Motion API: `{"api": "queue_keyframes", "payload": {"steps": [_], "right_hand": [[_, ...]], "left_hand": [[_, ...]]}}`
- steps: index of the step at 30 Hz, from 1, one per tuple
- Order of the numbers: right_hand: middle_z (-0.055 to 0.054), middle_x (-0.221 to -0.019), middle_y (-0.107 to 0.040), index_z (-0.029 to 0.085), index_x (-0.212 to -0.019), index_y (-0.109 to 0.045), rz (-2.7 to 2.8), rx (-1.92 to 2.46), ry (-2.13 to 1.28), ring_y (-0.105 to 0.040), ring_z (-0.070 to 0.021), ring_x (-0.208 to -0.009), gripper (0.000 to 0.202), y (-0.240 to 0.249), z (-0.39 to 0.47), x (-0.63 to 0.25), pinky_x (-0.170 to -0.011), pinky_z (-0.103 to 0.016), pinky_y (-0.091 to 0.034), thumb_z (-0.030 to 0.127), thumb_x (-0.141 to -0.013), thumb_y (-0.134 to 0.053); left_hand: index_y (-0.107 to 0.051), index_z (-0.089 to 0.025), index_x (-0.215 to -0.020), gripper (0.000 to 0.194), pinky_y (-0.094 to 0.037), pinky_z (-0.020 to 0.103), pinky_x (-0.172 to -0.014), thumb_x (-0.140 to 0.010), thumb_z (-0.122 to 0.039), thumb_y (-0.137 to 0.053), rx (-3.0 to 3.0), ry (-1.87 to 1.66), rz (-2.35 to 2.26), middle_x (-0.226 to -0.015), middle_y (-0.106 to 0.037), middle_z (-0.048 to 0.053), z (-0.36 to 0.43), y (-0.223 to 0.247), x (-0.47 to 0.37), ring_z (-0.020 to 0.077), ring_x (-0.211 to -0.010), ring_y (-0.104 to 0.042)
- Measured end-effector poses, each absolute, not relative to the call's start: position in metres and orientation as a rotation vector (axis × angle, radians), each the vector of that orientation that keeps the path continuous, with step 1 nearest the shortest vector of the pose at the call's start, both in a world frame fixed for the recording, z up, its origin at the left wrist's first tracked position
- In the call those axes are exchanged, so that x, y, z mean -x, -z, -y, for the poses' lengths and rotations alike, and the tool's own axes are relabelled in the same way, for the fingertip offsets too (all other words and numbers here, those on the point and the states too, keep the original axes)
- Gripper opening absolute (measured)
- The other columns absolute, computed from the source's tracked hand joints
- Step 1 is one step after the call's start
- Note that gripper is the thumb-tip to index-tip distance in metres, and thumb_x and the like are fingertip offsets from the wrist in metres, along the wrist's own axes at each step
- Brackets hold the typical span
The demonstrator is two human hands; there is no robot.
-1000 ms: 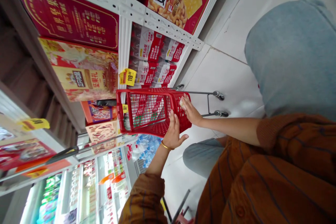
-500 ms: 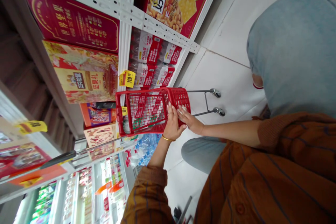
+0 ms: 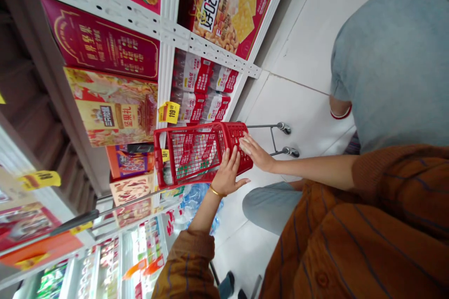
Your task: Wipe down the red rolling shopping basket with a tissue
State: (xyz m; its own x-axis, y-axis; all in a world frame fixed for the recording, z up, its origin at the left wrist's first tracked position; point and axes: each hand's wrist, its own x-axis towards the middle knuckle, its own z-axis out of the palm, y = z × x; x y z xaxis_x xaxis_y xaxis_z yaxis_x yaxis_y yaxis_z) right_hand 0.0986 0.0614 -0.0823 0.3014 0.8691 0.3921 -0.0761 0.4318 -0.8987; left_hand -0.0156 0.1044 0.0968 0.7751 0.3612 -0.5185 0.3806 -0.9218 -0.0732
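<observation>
In the head view, which is turned sideways, a red plastic shopping cart (image 3: 196, 154) with mesh-like sides and metal legs on small wheels (image 3: 290, 151) stands in front of a shelf. My left hand (image 3: 228, 173), with a gold bangle at the wrist, lies over the cart's edge, fingers stretched out and thumb apart. Beside it, my right hand (image 3: 257, 152) rests its straight fingertips on the red basket's end. Neither hand wraps around anything. Whether the palms press on the plastic is hidden.
White shelves (image 3: 168, 32) hold gift boxes (image 3: 115, 103) and shrink-wrapped red-labelled bottles (image 3: 196, 74), with yellow price tags (image 3: 170, 112) along the edge. A dark-gripped rod (image 3: 77, 219) extends from the cart's side. My bent knees (image 3: 386, 65) are close by, over a tiled floor (image 3: 298, 56).
My hands have moved slightly apart: the left one down in the picture, the right one a little up along the cart. The view has shifted slightly.
</observation>
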Motion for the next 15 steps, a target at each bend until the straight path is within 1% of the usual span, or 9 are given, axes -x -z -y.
{"api": "queue_keyframes", "payload": {"steps": [3, 7, 9, 13, 15], "right_hand": [[-0.003, -0.162, -0.003, 0.032, -0.153, -0.012, 1.012, 1.018, -0.718, 0.001, -0.0227, -0.149, 0.056, 0.079, -0.095, -0.1, -0.12, -0.057, -0.012, 0.023, -0.1, -0.029], [-0.003, -0.162, -0.001, 0.033, -0.153, -0.005, 0.985, 0.998, -0.746, 0.0, -0.0204, -0.149, 0.06, 0.078, -0.11, -0.083, -0.12, -0.054, -0.017, 0.017, -0.1, -0.027], [-0.003, -0.162, 0.0, 0.033, -0.153, -0.004, 0.977, 0.995, -0.74, 0.001, -0.0199, -0.148, 0.06, 0.08, -0.104, -0.076, -0.12, -0.052, -0.017, 0.015, -0.099, -0.025], [-0.003, -0.162, -0.002, 0.033, -0.153, -0.001, 1.097, 0.934, -0.712, 0.0, -0.0191, -0.148, 0.062, 0.083, -0.084, -0.073, -0.12, -0.053, -0.016, 0.012, -0.099, -0.023], [-0.004, -0.162, 0.001, 0.033, -0.152, 0.002, 1.164, 0.923, -0.705, -0.001, -0.0188, -0.148, 0.063, 0.083, -0.074, -0.073, -0.12, -0.053, -0.016, 0.011, -0.099, -0.023]], "left_hand": [[0.002, -0.008, -0.152, 0.102, -0.022, 0.066, -0.112, -0.085, -0.067, -0.048, -2.947, 0.815, -0.606, -0.159, -0.009, 0.025, -0.101, -0.093, 0.017, 0.0402, -0.144, 0.013], [0.001, -0.005, -0.152, 0.1, -0.024, 0.067, -0.112, -0.087, -0.061, -0.049, -2.995, 0.745, -0.62, -0.158, -0.006, 0.026, -0.098, -0.086, 0.018, 0.0412, -0.144, 0.015], [0.001, -0.004, -0.152, 0.099, -0.024, 0.066, -0.112, -0.087, -0.061, -0.049, -3.018, 0.717, -0.613, -0.158, -0.007, 0.027, -0.098, -0.084, 0.019, 0.0411, -0.144, 0.014], [-0.003, -0.004, -0.152, 0.1, -0.024, 0.067, -0.112, -0.086, -0.063, -0.049, -3.05, 0.692, -0.602, -0.156, -0.018, 0.027, -0.097, -0.084, 0.022, 0.0413, -0.145, 0.011], [-0.005, -0.003, -0.152, 0.1, -0.023, 0.067, -0.112, -0.086, -0.064, -0.049, -3.06, 0.686, -0.611, -0.155, -0.023, 0.027, -0.096, -0.083, 0.024, 0.0411, -0.145, 0.01]]}}
